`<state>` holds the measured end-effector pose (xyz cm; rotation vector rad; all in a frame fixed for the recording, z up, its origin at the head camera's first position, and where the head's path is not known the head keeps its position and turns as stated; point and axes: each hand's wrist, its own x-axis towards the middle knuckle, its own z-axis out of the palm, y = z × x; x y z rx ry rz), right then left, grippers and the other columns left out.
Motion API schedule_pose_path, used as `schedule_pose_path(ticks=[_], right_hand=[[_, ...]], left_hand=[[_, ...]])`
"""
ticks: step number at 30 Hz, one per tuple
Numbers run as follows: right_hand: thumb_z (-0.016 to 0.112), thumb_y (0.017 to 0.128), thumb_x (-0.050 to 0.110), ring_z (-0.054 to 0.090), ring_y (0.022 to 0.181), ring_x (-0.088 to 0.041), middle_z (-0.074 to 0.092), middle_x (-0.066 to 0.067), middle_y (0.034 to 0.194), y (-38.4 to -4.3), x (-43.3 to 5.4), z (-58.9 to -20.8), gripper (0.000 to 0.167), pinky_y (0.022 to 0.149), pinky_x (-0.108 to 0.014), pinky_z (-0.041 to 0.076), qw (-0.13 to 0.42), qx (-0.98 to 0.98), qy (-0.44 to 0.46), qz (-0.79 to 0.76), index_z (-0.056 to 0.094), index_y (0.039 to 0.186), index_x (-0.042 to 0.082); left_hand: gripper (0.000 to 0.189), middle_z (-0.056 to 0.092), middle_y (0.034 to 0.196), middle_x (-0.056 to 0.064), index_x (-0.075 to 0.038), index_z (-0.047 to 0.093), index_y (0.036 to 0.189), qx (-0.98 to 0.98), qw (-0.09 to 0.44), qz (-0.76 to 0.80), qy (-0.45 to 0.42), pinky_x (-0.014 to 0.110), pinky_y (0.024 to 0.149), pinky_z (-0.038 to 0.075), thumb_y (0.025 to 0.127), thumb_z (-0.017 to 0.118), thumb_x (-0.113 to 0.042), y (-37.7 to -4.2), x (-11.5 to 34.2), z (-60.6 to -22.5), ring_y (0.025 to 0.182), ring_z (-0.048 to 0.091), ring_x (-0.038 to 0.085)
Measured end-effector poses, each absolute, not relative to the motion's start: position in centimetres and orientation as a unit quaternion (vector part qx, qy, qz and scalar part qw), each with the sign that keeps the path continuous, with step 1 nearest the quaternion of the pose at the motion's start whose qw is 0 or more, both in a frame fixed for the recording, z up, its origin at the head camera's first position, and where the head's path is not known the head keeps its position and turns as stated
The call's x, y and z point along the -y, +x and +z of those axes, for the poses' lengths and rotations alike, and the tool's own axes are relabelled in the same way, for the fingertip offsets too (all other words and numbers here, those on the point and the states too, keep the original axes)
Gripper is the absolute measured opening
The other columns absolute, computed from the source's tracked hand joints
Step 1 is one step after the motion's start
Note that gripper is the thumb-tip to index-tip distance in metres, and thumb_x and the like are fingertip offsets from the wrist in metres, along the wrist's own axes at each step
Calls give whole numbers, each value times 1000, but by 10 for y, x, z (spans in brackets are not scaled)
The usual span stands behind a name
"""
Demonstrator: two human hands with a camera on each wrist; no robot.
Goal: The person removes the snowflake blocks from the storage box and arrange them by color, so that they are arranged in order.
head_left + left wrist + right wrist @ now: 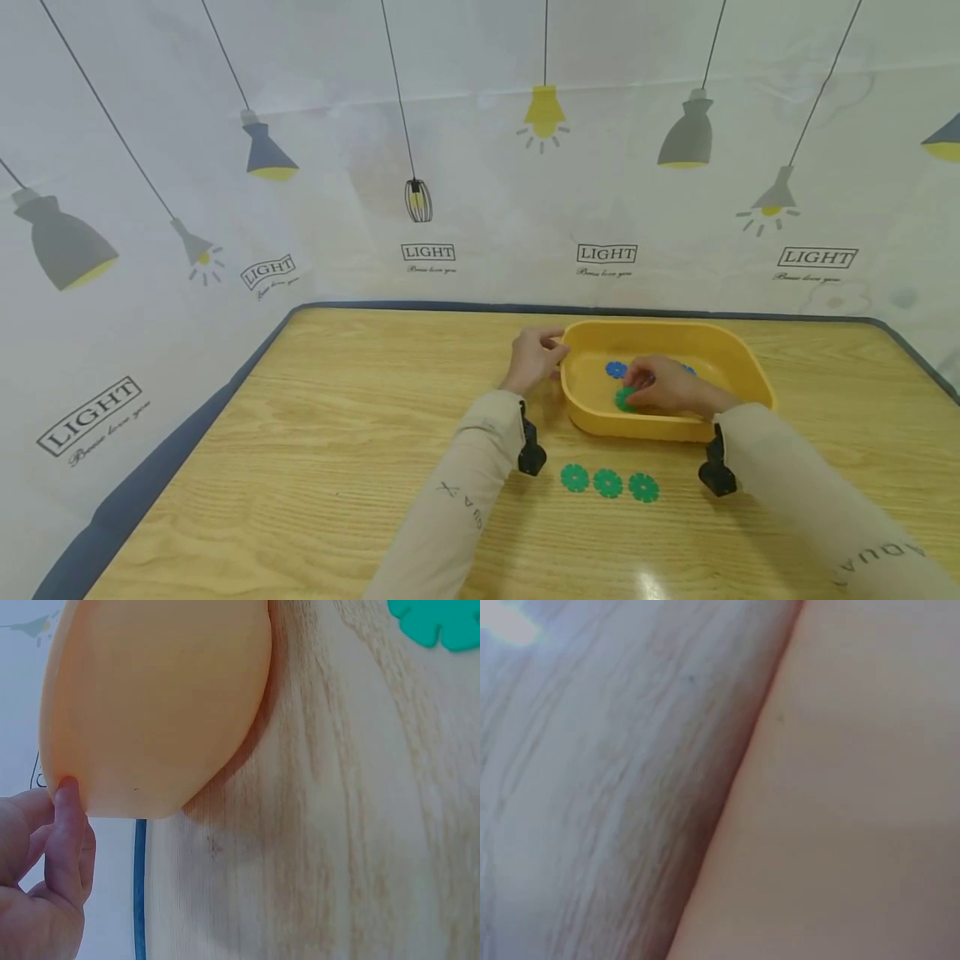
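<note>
A yellow plastic basin (pixel 667 427) stands on the wooden table. My left hand (pixel 536 360) grips its left end; in the left wrist view, the thumb presses the outer wall (pixel 157 705) close to the rim. Inside the basin, my right hand (pixel 667 385) pinches a green notched plastic disc (pixel 624 400) between thumb and fingertips. A blue disc (pixel 616 369) lies just beyond those fingers, and more blue shows behind the hand. The right wrist view holds only the basin's wall (pixel 840 795) and tabletop, with the hand out of sight.
Three green discs (pixel 608 483) lie in a row on the table (pixel 337 467) in front of the basin, between my forearms. A wall covering (pixel 480 150) printed with lamps rises behind the table's far edge and along its left side.
</note>
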<state>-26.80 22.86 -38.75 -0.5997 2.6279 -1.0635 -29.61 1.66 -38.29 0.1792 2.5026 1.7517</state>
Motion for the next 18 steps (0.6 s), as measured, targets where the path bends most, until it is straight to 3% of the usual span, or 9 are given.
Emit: schedule_pose_path(ticks=[9,18], right_hand=[[62,83,9,54,70,-19,56,-9,85,-259,-243,-377,18,57,-29,50,126,-885,-194,-403,58,94,-4],[59,85,12,56,74,-17,55,-13,91,-244,-256,-366,26,64,-35,53,111,-865,-177,-456,55,102,-8]], left_hand=[[33,56,86,10,-3,58,118,-815,42,575,57,21,49,53,84,59,-5,-296,-16,-382,62,58,17],[34,56,85,10,-3,57,118,-806,45,586,61,22,50,54,85,59,-6,-295,-16,-383,66,60,20]])
